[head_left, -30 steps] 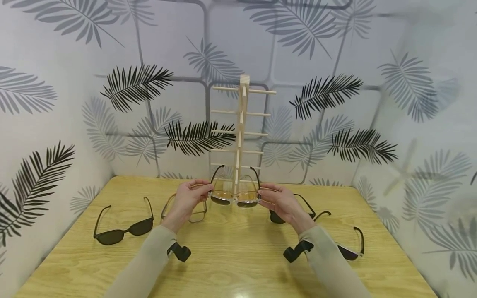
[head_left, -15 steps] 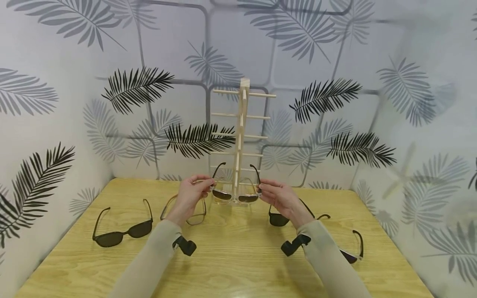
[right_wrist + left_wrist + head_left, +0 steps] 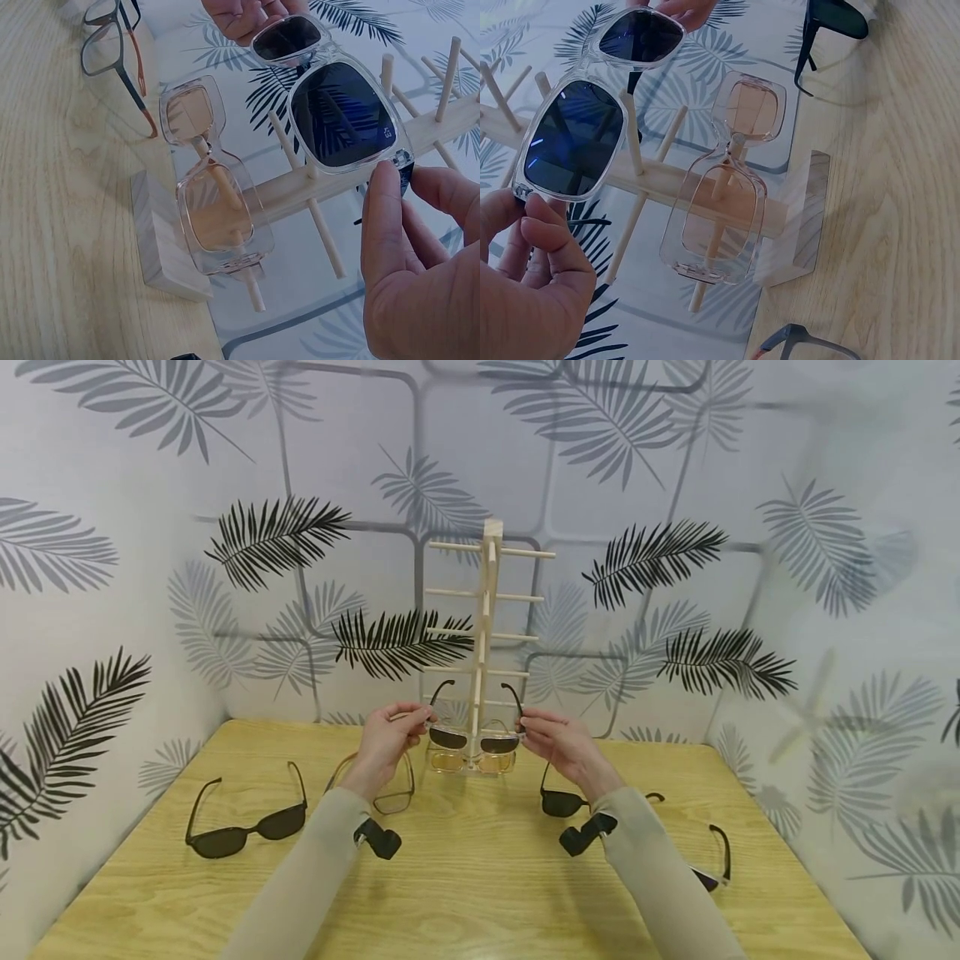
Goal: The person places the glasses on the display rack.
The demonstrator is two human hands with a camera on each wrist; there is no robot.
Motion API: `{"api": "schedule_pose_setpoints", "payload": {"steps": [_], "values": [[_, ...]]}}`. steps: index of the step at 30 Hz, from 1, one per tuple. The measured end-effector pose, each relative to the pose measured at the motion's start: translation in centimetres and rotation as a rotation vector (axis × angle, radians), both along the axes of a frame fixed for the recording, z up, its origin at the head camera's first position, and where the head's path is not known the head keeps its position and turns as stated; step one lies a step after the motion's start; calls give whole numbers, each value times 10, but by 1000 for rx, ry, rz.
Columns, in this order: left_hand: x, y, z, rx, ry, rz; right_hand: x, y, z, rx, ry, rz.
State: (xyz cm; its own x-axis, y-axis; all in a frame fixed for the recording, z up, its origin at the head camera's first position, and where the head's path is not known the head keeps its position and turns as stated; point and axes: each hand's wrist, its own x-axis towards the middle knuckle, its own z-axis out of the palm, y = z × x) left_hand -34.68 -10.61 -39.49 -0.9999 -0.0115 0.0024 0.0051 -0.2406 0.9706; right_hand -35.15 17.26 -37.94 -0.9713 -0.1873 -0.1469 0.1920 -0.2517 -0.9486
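Note:
Both hands hold a pair of clear-framed sunglasses (image 3: 447,739) with dark lenses and black temples, one hand at each hinge. My left hand (image 3: 387,739) pinches the left end; my right hand (image 3: 562,743) pinches the right end. The sunglasses (image 3: 576,139) are raised in front of a wooden glasses rack (image 3: 486,602), their temples pointing back to either side of its post. Just below them, tinted clear-framed glasses (image 3: 217,202) hang on the rack's lowest pegs. In the left wrist view, the left thumb and fingers (image 3: 544,232) close on the frame's corner.
Black sunglasses (image 3: 247,835) lie on the wooden table at left. Thin-framed glasses (image 3: 393,800) lie behind the left forearm. Another dark pair (image 3: 561,803) sits by the right hand, and clear-framed sunglasses (image 3: 705,878) lie partly hidden by the right sleeve. A leaf-patterned wall stands behind.
Both hands have raised the clear-framed sunglasses a little along the rack, from overlapping the tinted pair to just above it. The lenses now face more forward.

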Motion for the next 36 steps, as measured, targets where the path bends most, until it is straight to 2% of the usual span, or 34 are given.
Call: {"api": "schedule_pose_setpoints", "payload": {"steps": [8, 19, 28, 36], "values": [[-7, 1, 1, 40, -14, -8, -7, 0, 3, -18, -25, -22], [-14, 4, -1, 35, -20, 23, -14, 1, 4, -12, -14, -17], [-17, 5, -1, 30, -35, 40, -21, 0, -2, -14, -26, -30], [-23, 5, -6, 33, -57, 54, -25, 1, -4, 14, -16, -24]]}}
